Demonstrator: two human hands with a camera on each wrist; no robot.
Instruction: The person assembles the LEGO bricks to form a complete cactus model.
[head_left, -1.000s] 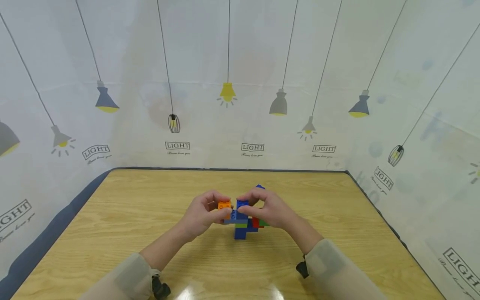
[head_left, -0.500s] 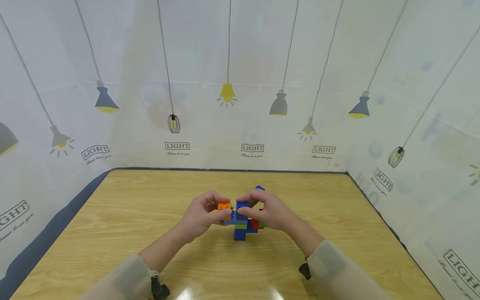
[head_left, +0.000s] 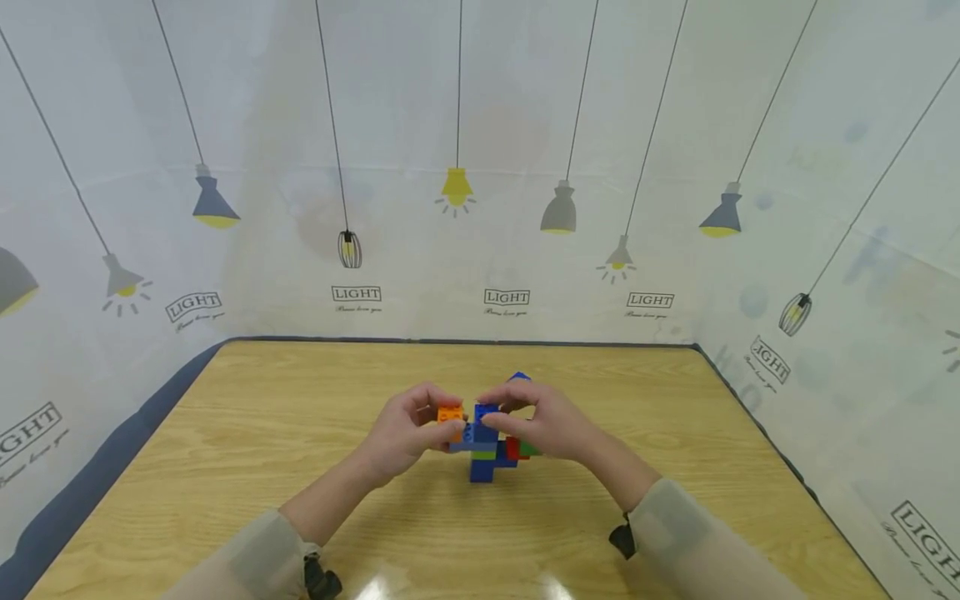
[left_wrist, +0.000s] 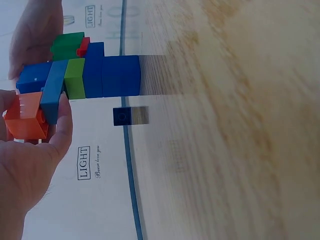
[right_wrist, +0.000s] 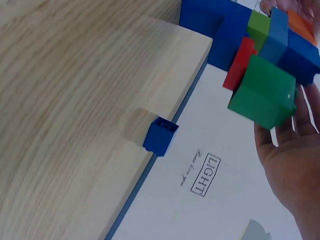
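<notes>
In the head view my left hand point(head_left: 401, 435) pinches an orange toy brick point(head_left: 450, 414) between thumb and fingers. That brick sits at the left end of a light blue brick point(left_wrist: 54, 95), which a fingertip of the same hand touches. My right hand point(head_left: 553, 423) has thumb and index finger round a blue brick point(head_left: 486, 433) on the light blue brick's other end. Below are a lime green brick point(left_wrist: 75, 79) and dark blue bricks point(left_wrist: 121, 76) standing on the table. A red brick point(right_wrist: 240, 62) and a green brick point(right_wrist: 265, 92) stick out on the right, partly behind my right hand.
A lone blue brick point(right_wrist: 161, 136) stands on the wooden table point(head_left: 300, 375) behind the build, close behind my right hand in the head view. A pale cloth wall point(head_left: 405, 250) printed with lamps encloses the table's back and sides.
My right hand and wrist have shifted slightly right, its fingertips now nearer the blue brick's right edge. The left hand and the bricks look almost unmoved.
</notes>
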